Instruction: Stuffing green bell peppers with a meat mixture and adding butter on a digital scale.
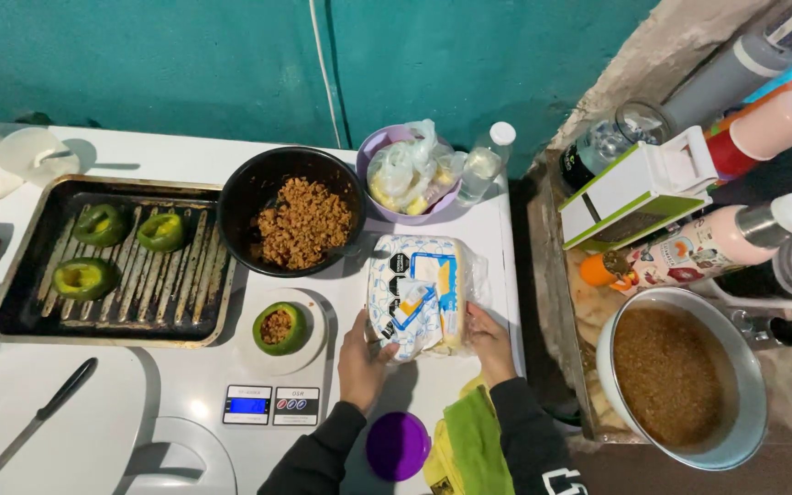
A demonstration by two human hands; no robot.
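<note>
— While both hands grip the cheese pack (425, 293), where is it?
— On the counter (497, 247), below the purple bowl (385, 142). Left hand (362, 353) clasps its near-left corner, right hand (489, 341) the right edge; best keep it flat and steady.

Bare white tabletop (414, 390) between scale (272, 404) and green cloth (478, 440); black bowl (258, 188) blocking farther reach.

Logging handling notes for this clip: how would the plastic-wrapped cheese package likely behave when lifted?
The cheese package probably stays fairly stiff, since a pale block shows inside. Its loose, crinkled wrap may feel slippery and shift. Both hands, left and right, grip its near edge, hinting at some weight.
</note>
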